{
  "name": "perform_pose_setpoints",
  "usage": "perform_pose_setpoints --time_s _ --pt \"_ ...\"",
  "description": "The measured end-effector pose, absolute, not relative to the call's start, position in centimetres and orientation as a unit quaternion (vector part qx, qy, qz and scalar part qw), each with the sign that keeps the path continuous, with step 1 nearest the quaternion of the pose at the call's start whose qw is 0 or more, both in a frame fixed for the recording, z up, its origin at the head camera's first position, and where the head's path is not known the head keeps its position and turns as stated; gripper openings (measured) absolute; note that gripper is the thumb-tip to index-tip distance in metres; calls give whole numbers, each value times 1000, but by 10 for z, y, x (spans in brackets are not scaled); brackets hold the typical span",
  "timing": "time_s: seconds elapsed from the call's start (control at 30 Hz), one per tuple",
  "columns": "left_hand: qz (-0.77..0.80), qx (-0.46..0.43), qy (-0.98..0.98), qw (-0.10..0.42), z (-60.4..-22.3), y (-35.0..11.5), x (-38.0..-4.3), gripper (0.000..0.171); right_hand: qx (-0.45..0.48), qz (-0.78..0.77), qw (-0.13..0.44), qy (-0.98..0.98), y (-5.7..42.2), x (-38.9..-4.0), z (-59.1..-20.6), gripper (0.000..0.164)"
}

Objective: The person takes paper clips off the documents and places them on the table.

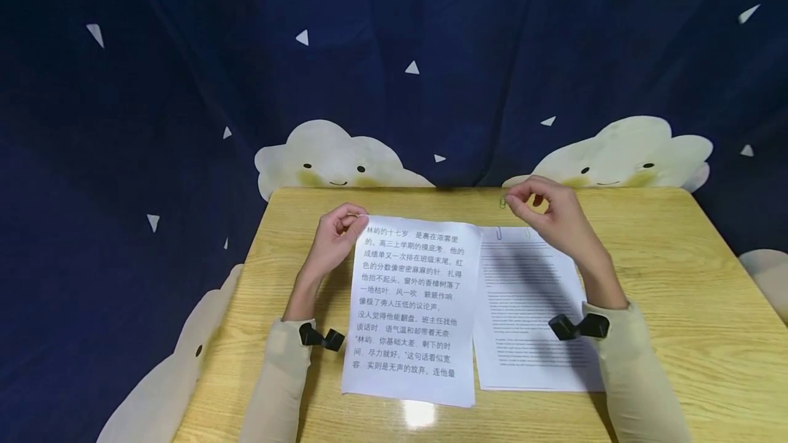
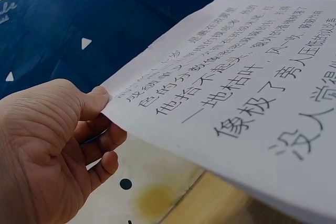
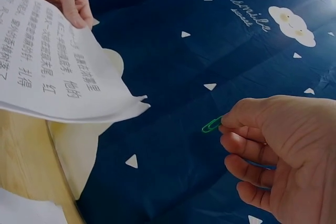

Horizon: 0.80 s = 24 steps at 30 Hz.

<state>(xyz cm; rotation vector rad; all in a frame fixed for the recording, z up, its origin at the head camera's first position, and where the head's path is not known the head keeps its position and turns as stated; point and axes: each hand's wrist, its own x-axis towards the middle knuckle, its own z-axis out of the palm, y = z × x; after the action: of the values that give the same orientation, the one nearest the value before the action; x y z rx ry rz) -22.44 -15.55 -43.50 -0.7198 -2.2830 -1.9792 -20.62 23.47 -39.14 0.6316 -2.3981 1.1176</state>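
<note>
My left hand (image 1: 337,234) pinches a few printed sheets of paper (image 1: 409,313) at their top left corner, thumb on top. In the left wrist view the thumb of the left hand (image 2: 58,140) presses the corner, and the sheets (image 2: 220,87) slant upward away from it. My right hand (image 1: 550,214) is raised near the table's back edge, right of the sheets' top. Between its thumb and index finger it pinches a green paper clip (image 3: 211,125). The clip's free end points toward the sheets' loose top right corner, with a gap between them.
A second stack of printed sheets (image 1: 529,320) lies on the wooden table (image 1: 677,279), partly under the right arm. Along its top edge sit a blue paper clip (image 1: 499,233) and a pale one (image 1: 527,232). A dark blue cloud-patterned curtain (image 1: 394,101) hangs behind the table.
</note>
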Motion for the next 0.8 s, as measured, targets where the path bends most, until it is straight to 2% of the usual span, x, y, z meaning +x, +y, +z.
perform_pose_setpoints --time_s 0.3,0.43,0.8 --pt "-633 -232 -738 27 -453 -159 -234 13 219 399 216 -864 247 -204 -386 4" --pt "-634 -231 -738 22 -438 -157 -225 14 211 398 215 -866 255 -206 -388 3" --pt "-635 -227 -738 26 -436 -156 -223 15 186 393 217 -874 275 -203 -386 4"
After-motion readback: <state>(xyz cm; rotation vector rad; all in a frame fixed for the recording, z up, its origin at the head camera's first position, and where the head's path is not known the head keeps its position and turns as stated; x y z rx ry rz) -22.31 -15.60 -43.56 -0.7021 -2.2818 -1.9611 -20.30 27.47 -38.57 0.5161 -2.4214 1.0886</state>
